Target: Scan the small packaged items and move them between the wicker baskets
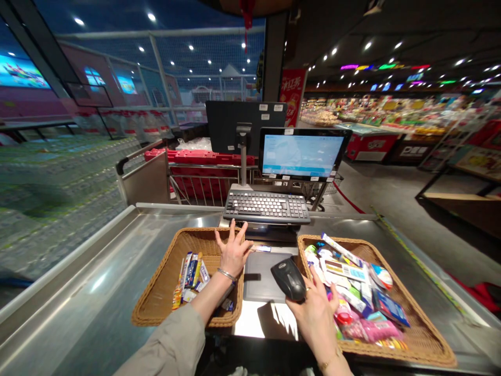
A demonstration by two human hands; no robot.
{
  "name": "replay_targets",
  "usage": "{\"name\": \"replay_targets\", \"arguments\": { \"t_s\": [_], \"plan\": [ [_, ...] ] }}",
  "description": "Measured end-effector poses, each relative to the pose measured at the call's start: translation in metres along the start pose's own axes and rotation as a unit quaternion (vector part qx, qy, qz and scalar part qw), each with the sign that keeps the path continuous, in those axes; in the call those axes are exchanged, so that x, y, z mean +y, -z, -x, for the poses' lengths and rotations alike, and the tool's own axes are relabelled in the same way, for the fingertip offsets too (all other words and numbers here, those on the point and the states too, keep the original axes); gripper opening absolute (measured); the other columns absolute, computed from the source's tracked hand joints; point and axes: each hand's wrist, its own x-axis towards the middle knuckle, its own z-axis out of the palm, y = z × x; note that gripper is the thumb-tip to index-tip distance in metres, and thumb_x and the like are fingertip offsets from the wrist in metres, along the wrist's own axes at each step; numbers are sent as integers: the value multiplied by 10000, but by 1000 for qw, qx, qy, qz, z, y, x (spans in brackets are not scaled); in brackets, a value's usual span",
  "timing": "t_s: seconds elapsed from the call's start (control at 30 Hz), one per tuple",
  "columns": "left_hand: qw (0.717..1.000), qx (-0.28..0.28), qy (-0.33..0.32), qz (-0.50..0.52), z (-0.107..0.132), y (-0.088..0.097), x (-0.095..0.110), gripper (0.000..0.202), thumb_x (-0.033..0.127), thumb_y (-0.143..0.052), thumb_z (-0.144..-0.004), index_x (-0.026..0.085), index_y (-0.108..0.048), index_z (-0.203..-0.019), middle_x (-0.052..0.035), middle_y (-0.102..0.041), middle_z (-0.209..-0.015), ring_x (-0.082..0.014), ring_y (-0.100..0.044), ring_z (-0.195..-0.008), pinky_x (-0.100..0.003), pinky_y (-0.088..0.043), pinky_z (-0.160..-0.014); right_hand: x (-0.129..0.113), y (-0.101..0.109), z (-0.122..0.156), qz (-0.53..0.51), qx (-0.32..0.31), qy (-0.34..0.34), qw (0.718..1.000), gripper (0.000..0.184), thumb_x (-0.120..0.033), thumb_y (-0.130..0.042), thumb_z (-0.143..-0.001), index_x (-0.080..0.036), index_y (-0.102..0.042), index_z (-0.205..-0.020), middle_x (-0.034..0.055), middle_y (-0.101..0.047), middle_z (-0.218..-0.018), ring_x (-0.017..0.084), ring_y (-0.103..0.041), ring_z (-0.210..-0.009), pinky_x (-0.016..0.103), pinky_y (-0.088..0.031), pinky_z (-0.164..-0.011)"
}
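My right hand point(317, 313) holds a black handheld barcode scanner point(288, 278), its head pointing left over the counter; the handle is mostly hidden. Fingers spread, my left hand point(234, 253) is above the right rim of the left wicker basket point(154, 282). Close to its fingertips is a small flat item point(261, 248), and I cannot tell whether they touch. Several slim wrapped snack bars point(191, 269) lie in that basket, partly behind my forearm. The right wicker basket point(426, 334) is heaped with colourful packets, among them a pink packet point(379, 330).
Behind the baskets stand a black keyboard point(268, 205) and a lit monitor point(301, 152), with a second screen's dark back point(235, 128) beside it. A metal counter point(97, 287) runs under everything. Metal shopping carts point(207, 183) are beyond it, and stacked bottle packs point(78, 183) fill the left.
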Motion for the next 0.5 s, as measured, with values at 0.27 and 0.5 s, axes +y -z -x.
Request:
{"name": "replay_targets", "arguments": {
  "t_s": [0.27,0.5],
  "plan": [
    [1000,4,-4,5,-2,1,2,29,311,-720,-835,299,-720,-861,-19,-484,-1518,-373,-226,-1500,-785,85,-1106,3,-2,2,18,12,13,1000,180,-251,-646,-715,-260,-740,-868,69,-732,-1141,338,-464,-1342,614,-81,-1154],
    [1000,0,-23,0,-8,-2,7,43,309,-692,-854,292,-727,-872,-34,-467,-1529,-387,-229,-1497,-799,67,-1098,12,-1,3,43,40,14,998,193,-266,-658,-685,-267,-737,-861,52,-740,-1123,339,-498,-1312,581,-162,-1144]
  ]
}}
